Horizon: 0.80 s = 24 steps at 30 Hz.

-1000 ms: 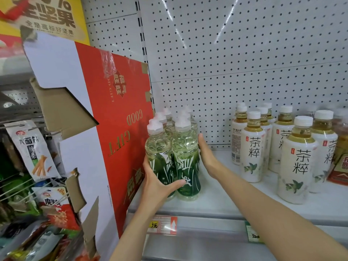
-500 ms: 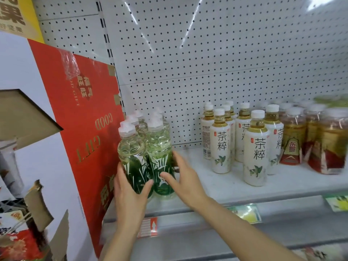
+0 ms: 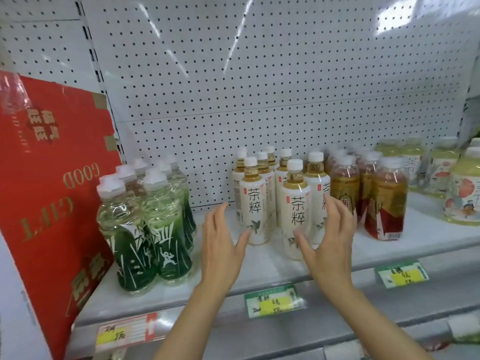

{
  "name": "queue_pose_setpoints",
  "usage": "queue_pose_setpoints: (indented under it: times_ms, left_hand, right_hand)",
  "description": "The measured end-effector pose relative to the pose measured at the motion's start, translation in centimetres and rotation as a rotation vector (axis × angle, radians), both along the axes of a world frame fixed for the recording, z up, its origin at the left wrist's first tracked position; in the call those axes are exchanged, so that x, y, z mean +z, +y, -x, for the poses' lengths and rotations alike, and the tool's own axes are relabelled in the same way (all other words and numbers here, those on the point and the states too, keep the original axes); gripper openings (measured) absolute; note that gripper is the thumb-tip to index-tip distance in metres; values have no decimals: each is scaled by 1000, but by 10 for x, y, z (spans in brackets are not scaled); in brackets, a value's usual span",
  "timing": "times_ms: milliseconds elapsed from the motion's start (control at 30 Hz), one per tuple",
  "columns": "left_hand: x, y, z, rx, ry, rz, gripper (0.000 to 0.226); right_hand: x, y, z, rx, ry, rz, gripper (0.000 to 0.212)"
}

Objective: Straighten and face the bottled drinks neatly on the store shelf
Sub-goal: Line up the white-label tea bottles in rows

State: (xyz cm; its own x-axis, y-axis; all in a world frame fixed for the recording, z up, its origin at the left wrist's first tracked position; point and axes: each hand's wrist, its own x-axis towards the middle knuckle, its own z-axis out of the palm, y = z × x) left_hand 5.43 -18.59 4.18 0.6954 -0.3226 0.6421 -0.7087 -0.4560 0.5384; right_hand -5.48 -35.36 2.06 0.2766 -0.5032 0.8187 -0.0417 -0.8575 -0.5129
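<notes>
Head view of a white store shelf (image 3: 259, 271) backed by perforated panel. The rear bottles in every group are largely masked by those in front, so the counts cannot be read; the tall yellow-capped bottles (image 3: 459, 193) at far right are blurred and cut by the frame edge, and the price tags (image 3: 275, 301) on the shelf lip are too smeared to read. A red cardboard box (image 3: 52, 183), its print upside down, stands at the left end and runs out of frame. The green-labelled bottles (image 3: 145, 229) stand upright in two rows just beside the box. The white-labelled tea bottles (image 3: 296, 211) stand upright mid-shelf in two rows, their characters facing forward, with amber bottles bearing red labels (image 3: 384, 201) just to their right. The left hand (image 3: 220, 250) is raised between the green and white groups, palm turned inward, fingers straight and slightly spread, thumb tip near the front-left white bottle; contact cannot be judged. The right hand (image 3: 330, 237) faces it, fingers loosely extended and together, in front of the front-right white bottle, gripping nothing visible.
</notes>
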Motion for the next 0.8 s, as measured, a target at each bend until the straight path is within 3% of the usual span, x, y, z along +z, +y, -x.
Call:
queue_pose_setpoints:
  times_ms: [167, 500, 800]
  left_hand:
    - [26, -64, -19, 63, 214, 0, 97]
    - [30, -102, -26, 222, 252, 62, 79]
    - [33, -72, -18, 345, 281, 46, 70]
  right_hand:
    - [16, -19, -2, 181, 140, -168, 112]
    - [34, -42, -16, 426, 252, -264, 101]
    - [48, -97, 54, 421, 170, -387, 88]
